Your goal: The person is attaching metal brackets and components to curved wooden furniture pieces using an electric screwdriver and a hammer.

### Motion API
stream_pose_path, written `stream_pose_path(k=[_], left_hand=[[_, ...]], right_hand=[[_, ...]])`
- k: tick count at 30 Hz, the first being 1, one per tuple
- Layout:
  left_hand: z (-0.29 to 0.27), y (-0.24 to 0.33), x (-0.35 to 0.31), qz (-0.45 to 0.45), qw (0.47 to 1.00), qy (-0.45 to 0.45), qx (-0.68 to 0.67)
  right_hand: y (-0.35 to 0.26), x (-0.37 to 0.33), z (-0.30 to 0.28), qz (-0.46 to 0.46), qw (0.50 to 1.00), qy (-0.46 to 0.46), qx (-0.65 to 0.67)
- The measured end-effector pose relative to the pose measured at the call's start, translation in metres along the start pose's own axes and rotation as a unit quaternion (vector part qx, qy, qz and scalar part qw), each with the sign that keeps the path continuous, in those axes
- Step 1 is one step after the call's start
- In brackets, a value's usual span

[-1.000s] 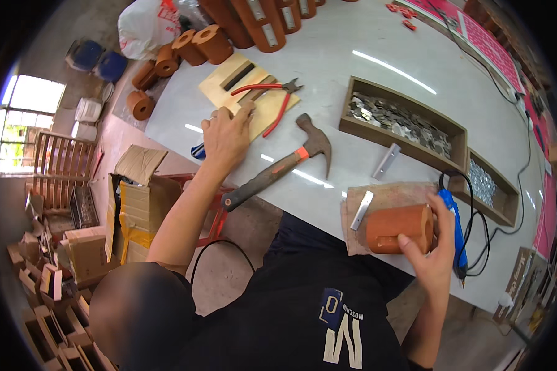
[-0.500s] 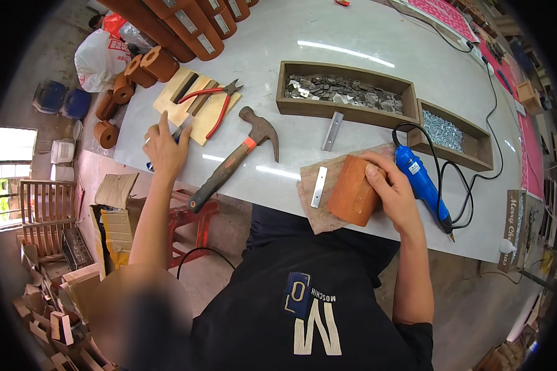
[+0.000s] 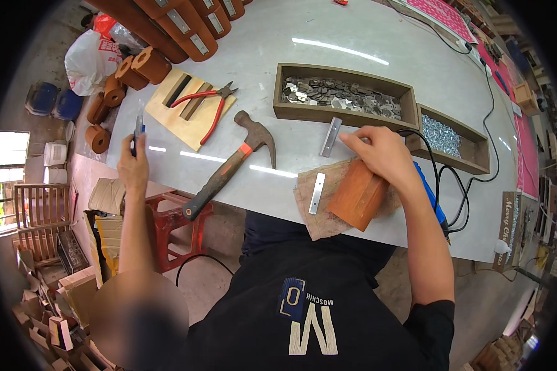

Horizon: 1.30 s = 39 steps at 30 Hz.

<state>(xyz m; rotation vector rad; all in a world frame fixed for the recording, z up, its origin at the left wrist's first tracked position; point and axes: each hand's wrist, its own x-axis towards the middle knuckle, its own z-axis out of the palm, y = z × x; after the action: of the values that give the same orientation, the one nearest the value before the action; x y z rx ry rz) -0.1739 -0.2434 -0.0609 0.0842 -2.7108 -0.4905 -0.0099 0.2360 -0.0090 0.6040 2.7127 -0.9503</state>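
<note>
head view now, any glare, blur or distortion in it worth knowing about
Head view: white light streaks glare off the grey tabletop; head view: the window at left is partly washed out; head view: the table's near edge bows, and the corners go black; head view: a round patch at lower left is blurred, but the brown cylinder and hammer look fairly sharp.

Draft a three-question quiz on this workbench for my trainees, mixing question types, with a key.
1. True or false: neither the left hand nor the right hand touches the steel claw hammer with the black-and-orange handle.

2. The left hand holds:
A) red-handled pliers
B) a slim blue-and-silver tool
C) a brown box

3. Fill in: one flat silver metal strip lies on the beige cloth beside a reddish-brown cylinder; another lies on the glossy pale-grey ____.

Key: 1. True. 2. B. 3. Table.
</note>
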Motion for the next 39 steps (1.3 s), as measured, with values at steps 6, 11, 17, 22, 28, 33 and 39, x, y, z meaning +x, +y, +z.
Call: stream_pose_path(k=[6,11,17,22,28,33,39], left_hand=[[0.007,-0.016,0.039,-0.262,0.941,-0.138,-0.167],[0.008,-0.045,0.055,-0.379,0.803,-0.172,-0.426],[-0.003,0.013,0.060,-0.385,0.763,-0.156,-0.496],[-0.001,-0.004,0.068,-0.303,0.842,-0.203,-0.397],[0.020,-0.020,0.071,-0.330,0.832,-0.253,-0.369],[0.022,-0.033,0.079,-0.329,0.818,-0.262,-0.392],[0.025,-0.035,0.079,-0.315,0.854,-0.244,-0.335]], right_hand=[[-0.007,0.033,0.011,0.042,0.995,-0.091,0.024],[0.006,0.020,0.009,-0.031,0.971,-0.078,0.226],[0.011,-0.048,-0.044,-0.019,0.860,0.026,0.509],[0.040,-0.077,-0.054,0.049,0.887,0.036,0.457],[0.054,-0.084,-0.049,-0.035,0.904,0.061,0.422],[0.058,-0.082,-0.047,-0.038,0.885,0.060,0.460],[0.059,-0.074,-0.041,-0.053,0.859,0.079,0.503]])
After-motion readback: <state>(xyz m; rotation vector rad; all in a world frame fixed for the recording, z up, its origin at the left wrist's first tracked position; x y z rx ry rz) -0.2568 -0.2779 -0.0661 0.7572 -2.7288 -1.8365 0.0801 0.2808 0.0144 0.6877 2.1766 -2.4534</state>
